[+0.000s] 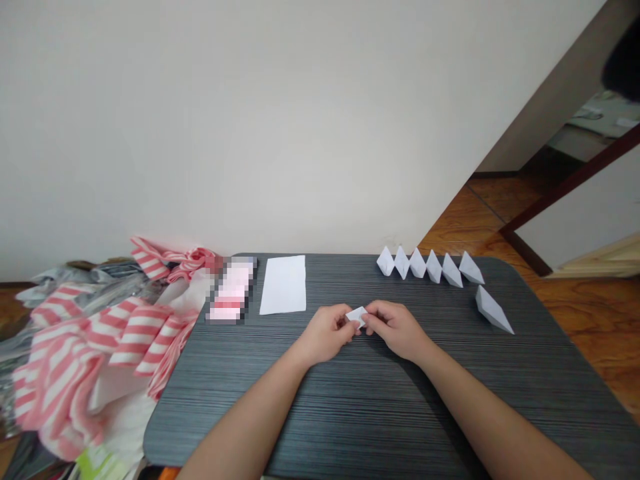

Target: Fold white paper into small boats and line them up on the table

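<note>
A small piece of folded white paper [357,315] is pinched between my two hands, just above the middle of the dark table. My left hand [327,331] grips its left corner between thumb and fingers. On the opposite corner, my right hand [396,328] is closed in the same way. Several folded paper boats [418,264] stand in a row along the table's back edge, to the right. Another paper boat [493,311] sits apart from them, nearer the right side. To the left of my hands lies a flat stack or sheet of white paper [283,285].
The dark wood-grain table [240,407] stands against a pale wall [280,120]. A blurred-out pinkish rectangle [233,290] lies at its back left corner. Red-and-white striped cloth [135,330] is heaped beside the table on the left. Wooden flooring [460,213] shows on the right.
</note>
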`<state>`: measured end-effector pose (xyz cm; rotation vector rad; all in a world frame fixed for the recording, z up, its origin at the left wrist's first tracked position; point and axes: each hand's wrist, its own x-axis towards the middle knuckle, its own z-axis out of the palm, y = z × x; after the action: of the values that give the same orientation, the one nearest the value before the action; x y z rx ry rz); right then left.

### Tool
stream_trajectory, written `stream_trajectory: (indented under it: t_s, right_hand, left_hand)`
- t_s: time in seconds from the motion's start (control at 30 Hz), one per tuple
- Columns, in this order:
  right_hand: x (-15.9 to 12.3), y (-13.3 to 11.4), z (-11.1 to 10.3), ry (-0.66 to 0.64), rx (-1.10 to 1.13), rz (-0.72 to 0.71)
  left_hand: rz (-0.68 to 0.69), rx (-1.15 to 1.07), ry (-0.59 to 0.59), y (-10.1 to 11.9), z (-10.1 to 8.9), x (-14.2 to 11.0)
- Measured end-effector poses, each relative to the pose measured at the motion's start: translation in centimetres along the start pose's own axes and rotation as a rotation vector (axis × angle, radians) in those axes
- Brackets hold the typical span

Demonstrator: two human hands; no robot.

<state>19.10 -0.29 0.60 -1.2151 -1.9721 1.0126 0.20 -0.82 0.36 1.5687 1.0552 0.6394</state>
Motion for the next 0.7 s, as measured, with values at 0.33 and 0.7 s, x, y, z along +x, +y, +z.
stream_trajectory:
  t_s: [0.33, 0.7]
  right_hand:
    - [0.03, 0.06, 0.12, 0.018, 0.03, -0.045]
    - [0.01, -0.52, -0.22, 0.055, 0.045, -0.08]
  left_hand:
    - [0.013, 0.103, -0.012, 0.53, -0.19, -0.1]
    - [0.073, 0.188, 0.016, 0.75, 0.04, -0.21]
